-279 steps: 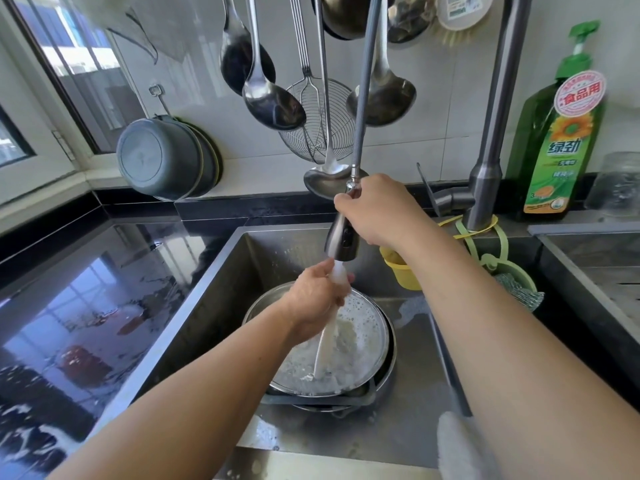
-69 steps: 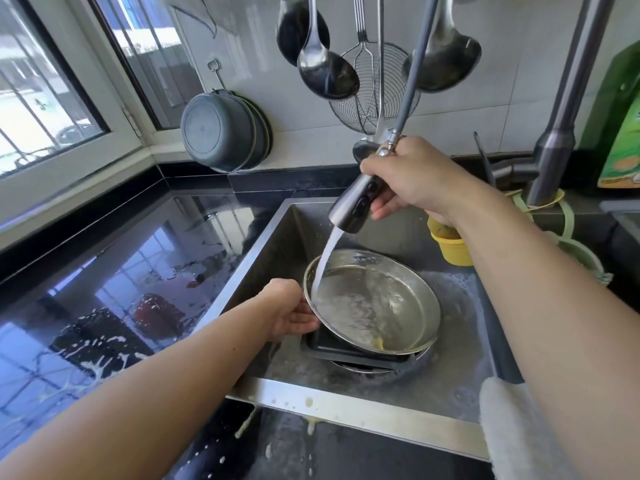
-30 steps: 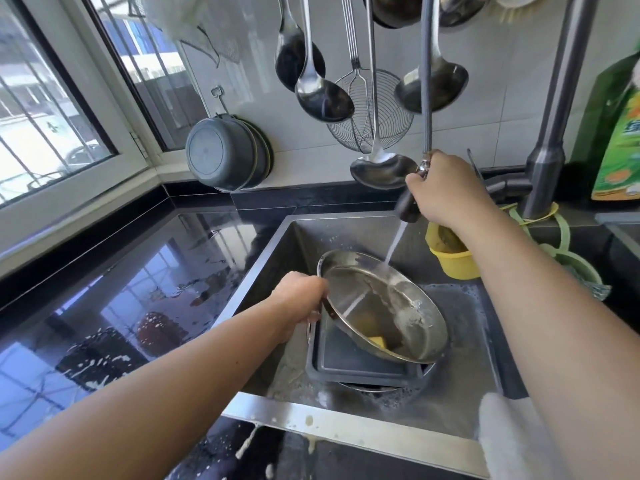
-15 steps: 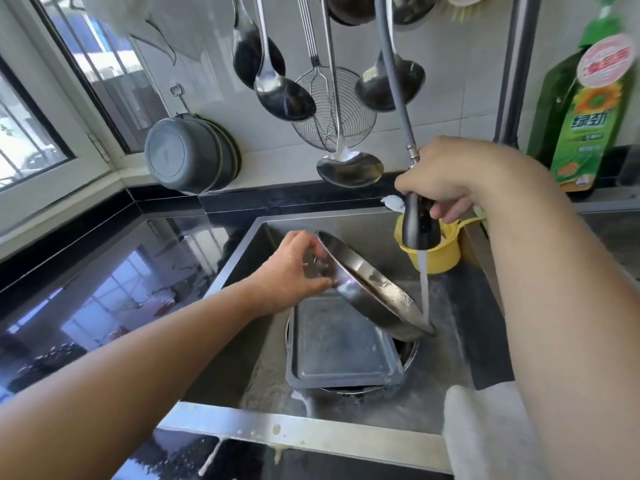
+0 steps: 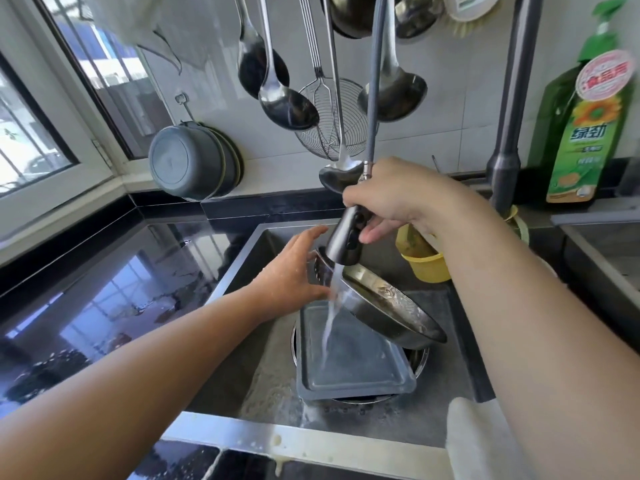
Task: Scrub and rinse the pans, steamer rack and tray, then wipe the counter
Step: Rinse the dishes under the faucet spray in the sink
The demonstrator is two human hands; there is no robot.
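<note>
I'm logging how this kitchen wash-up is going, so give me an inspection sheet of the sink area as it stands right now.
Surface: black counter wet and glossy, with pale splatter near the sink's front edge.
Job's things: steel pan tilted in the sink, water streaming past its rim onto the grey tray lying flat below.
Clutter: yellow cup at the sink's back right; green detergent bottle on the ledge.
Hands: left hand open, fingers against the pan's upper rim; right hand grips the spray head.
Cables: grey sprayer hose running up from the spray head.
Surroundings: ladles and a wire skimmer hanging on the tiled wall, grey pots, window at left.
</note>
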